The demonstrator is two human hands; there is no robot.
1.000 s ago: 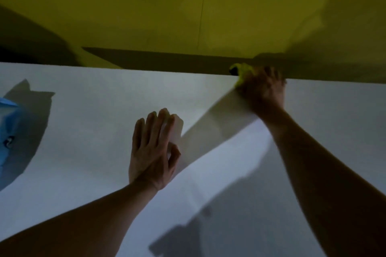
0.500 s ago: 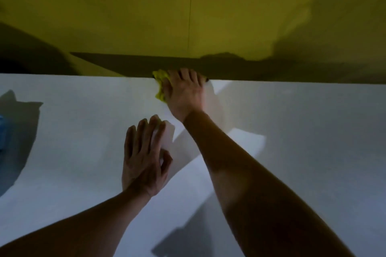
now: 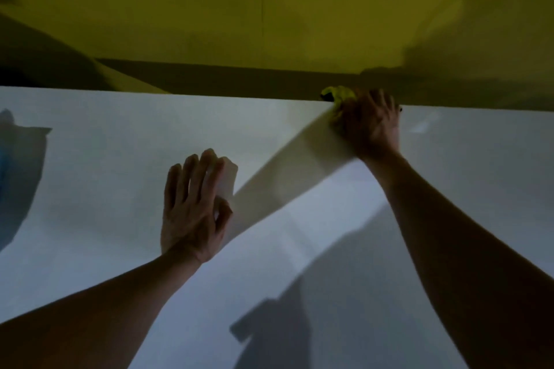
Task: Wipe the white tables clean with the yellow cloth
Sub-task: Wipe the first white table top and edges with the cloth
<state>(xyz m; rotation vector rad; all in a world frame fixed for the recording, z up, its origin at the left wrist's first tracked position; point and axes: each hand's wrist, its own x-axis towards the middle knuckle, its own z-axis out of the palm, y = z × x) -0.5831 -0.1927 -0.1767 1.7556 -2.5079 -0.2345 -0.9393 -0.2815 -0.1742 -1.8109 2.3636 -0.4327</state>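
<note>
The white table (image 3: 99, 159) fills the lower view, dim and crossed by shadows. My right hand (image 3: 370, 126) is at the table's far edge, right of the middle, and holds the bunched yellow cloth (image 3: 337, 96) down on the surface. Only a bit of the cloth shows, sticking out to the left of the fingers. My left hand (image 3: 192, 207) lies flat on the table near the middle, fingers fairly straight over a small white block (image 3: 227, 180).
A yellow wall (image 3: 269, 9) rises right behind the table's far edge, with a dark gap along its foot. A blue object (image 3: 3, 168) shows at the far left border, casting a shadow on the table.
My right hand swept the cloth left along the far edge, then back to the right, about where it was a second ago. The left hand stayed in place.
</note>
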